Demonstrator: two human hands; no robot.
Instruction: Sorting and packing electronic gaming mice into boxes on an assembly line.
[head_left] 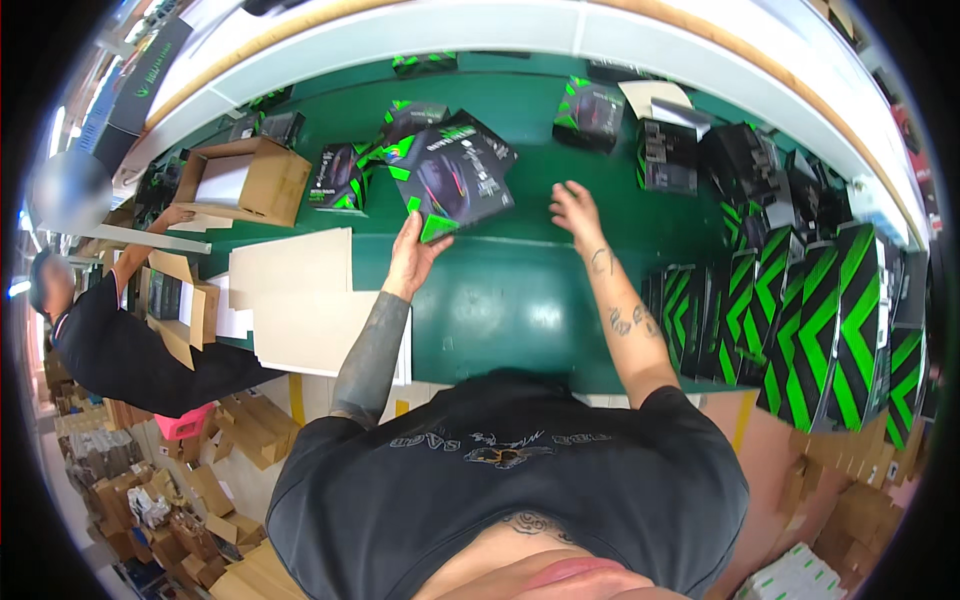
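Note:
My left hand (413, 258) grips the lower left corner of a black mouse box (458, 178) with green corners and a computer mouse pictured on its front. The box is tilted over the green table, and other black boxes show behind it. My right hand (575, 212) is a little to the right of that box, holding nothing, its fingers bent but apart. Beyond it stands another black-and-green mouse box (588, 115). Left of the held box sits a smaller black-and-green box (340, 177).
Long black boxes with green chevrons (805, 325) stand in a row at the right. Flat cardboard sheets (290, 275) lie at the left, beside an open brown carton (275, 180). A co-worker (130, 330) in dark clothes reaches toward that carton. A white shelf edge (480, 30) spans the back.

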